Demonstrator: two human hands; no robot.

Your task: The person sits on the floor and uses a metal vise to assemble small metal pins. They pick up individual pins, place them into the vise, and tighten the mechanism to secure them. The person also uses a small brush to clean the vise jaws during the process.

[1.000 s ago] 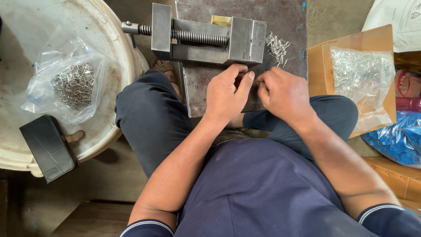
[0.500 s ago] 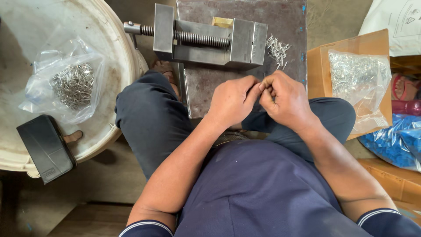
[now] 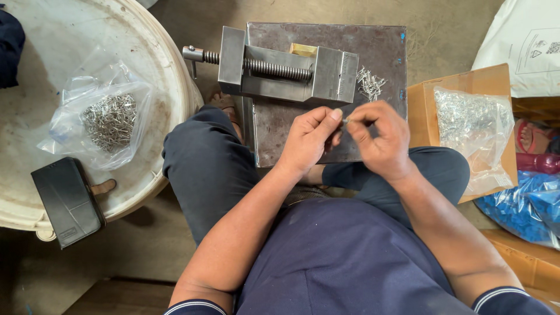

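Bare concrete floor point(image 3: 455, 35) is showing around a person sitting cross-legged in dark trousers and a dark top, viewed from above. Resting across the lap is a rusty steel plate point(image 3: 291, 134) serving as the worktop.

Left hand point(image 3: 309, 140) and right hand point(image 3: 379, 137) are meeting above the near part of the plate, fingertips touching. Both are pinching a small metal pin point(image 3: 346, 121) between thumb and forefinger; the pin is tiny and its exact shape cannot be told. Neither hand is resting flat on the plate.

Just beyond the hands, a steel bench vise point(image 3: 286, 73) is lying on the plate, its screw running sideways and its handle end pointing away to the left of the left hand. A small tan block point(image 3: 303, 50) is sitting at the vise's far edge. Just beyond the right hand, beside the vise's right end, a loose heap of small metal pins point(image 3: 370, 84) is lying on the plate.

Well to the left of the left hand, a white round tub lid point(image 3: 169, 70) is carrying a clear plastic bag of metal pieces point(image 3: 108, 119) and a black wallet-style case point(image 3: 69, 201) hanging over its near rim.

To the right of the right hand, an open cardboard box point(image 3: 423, 111) is holding another clear bag of shiny metal pieces point(image 3: 472, 128). Further right, a blue plastic bag point(image 3: 525, 204) is lying near, and a white sack point(image 3: 525, 41) is lying beyond the box.
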